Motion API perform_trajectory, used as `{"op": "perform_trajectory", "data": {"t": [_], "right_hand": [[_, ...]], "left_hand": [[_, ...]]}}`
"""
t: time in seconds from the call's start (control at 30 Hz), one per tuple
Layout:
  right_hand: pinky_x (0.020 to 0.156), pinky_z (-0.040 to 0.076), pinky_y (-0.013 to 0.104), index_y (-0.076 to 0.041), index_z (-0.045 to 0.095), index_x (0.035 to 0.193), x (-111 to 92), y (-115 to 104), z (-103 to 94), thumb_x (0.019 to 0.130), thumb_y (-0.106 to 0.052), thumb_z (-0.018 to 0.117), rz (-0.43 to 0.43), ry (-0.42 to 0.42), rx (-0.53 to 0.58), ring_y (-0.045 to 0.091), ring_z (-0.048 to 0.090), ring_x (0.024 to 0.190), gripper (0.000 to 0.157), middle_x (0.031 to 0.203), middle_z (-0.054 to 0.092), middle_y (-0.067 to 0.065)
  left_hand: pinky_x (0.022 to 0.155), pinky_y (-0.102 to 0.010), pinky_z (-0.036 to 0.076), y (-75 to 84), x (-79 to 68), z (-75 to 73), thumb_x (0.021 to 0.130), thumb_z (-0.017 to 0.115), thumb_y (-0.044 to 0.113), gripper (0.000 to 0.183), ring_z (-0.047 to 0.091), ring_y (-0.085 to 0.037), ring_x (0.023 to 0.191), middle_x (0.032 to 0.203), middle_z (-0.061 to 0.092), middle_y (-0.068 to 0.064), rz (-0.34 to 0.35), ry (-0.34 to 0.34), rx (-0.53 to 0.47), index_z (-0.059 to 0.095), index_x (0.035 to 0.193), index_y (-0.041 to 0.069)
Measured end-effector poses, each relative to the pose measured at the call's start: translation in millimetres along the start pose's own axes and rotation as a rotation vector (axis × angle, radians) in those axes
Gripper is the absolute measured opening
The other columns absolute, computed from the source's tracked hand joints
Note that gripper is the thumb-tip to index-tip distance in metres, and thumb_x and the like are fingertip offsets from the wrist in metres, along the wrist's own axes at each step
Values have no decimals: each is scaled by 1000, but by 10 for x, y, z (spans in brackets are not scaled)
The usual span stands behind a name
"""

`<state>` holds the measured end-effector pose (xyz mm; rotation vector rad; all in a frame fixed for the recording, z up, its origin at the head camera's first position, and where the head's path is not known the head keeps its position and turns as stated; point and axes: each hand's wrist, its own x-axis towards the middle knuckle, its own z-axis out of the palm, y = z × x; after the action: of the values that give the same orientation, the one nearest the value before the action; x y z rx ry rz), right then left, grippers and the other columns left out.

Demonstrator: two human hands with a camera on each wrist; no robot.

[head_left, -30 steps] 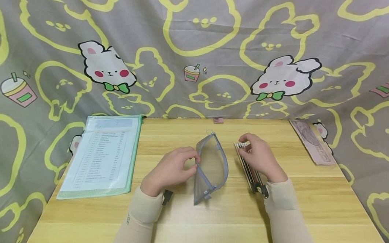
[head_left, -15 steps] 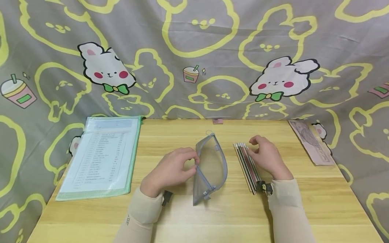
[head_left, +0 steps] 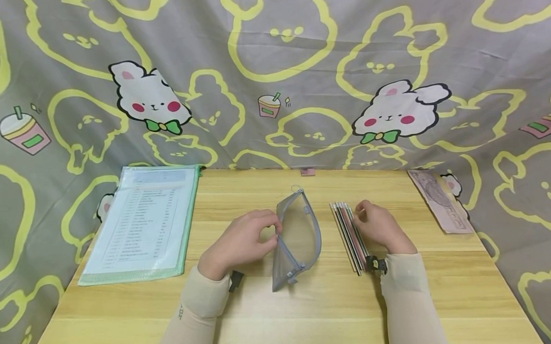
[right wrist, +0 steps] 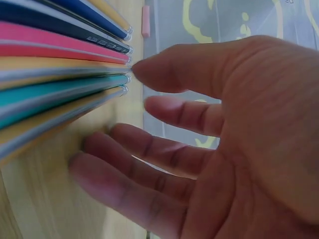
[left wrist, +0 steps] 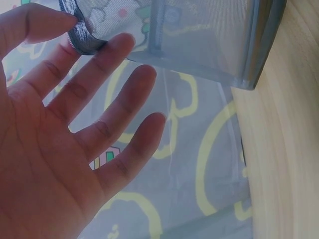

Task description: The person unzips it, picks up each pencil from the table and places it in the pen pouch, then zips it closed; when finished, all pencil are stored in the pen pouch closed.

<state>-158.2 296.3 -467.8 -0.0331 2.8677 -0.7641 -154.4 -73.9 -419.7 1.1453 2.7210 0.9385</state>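
A grey-blue mesh zip pouch (head_left: 282,270) stands in the middle of the table with its mouth spread apart. My left hand (head_left: 244,241) pinches one side of its zipped rim between thumb and index finger. In the left wrist view the other fingers stay extended below the pouch's mesh (left wrist: 199,40). Right of the pouch, a row of several pencils (head_left: 348,241) lies side by side on the table. My right hand (head_left: 381,229) is just right of them, fingers loosely bent and holding nothing. Its thumb tip is at the pencil ends in the right wrist view; contact is unclear.
A clear zip folder (head_left: 138,226) with green edging and a printed sheet lies on the left. A banknote-like paper slip (head_left: 439,201) is at the right edge. A small pink tag (head_left: 308,172) sits at the back, before a patterned curtain (head_left: 231,49).
My right hand has let go of the pencils and drawn off to their right, leaving them uncovered on the table. The left hand keeps its pinch on the pouch.
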Motion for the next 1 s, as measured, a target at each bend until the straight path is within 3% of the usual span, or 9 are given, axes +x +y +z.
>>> {"op": "perform_trajectory", "data": {"t": [0.47, 0.7, 1.0], "right_hand": [[82, 57, 51, 4, 59, 125, -64, -24, -63, 95, -9, 65, -34, -105, -17, 32, 71, 93, 34, 111, 73, 23], [74, 56, 43, 1, 61, 117, -73, -47, -87, 87, -3, 67, 12, -139, -28, 26, 67, 84, 31, 102, 74, 18], [72, 51, 42, -4, 62, 101, -60, -70, -58, 81, -10, 76, 48, -111, -86, 26, 61, 79, 25, 86, 67, 8]], "left_hand": [[92, -39, 55, -5, -4, 9, 95, 69, 15, 10, 65, -11, 99, 105, 69, 13, 4, 0, -2, 69, 101, 23], [91, -38, 56, -1, 2, 2, 95, 68, 14, 10, 65, -10, 98, 105, 69, 13, 2, 0, -3, 68, 101, 23], [91, -38, 56, 3, -2, 4, 95, 68, 15, 10, 65, -10, 99, 105, 69, 12, 0, 0, -2, 68, 101, 23]]}}
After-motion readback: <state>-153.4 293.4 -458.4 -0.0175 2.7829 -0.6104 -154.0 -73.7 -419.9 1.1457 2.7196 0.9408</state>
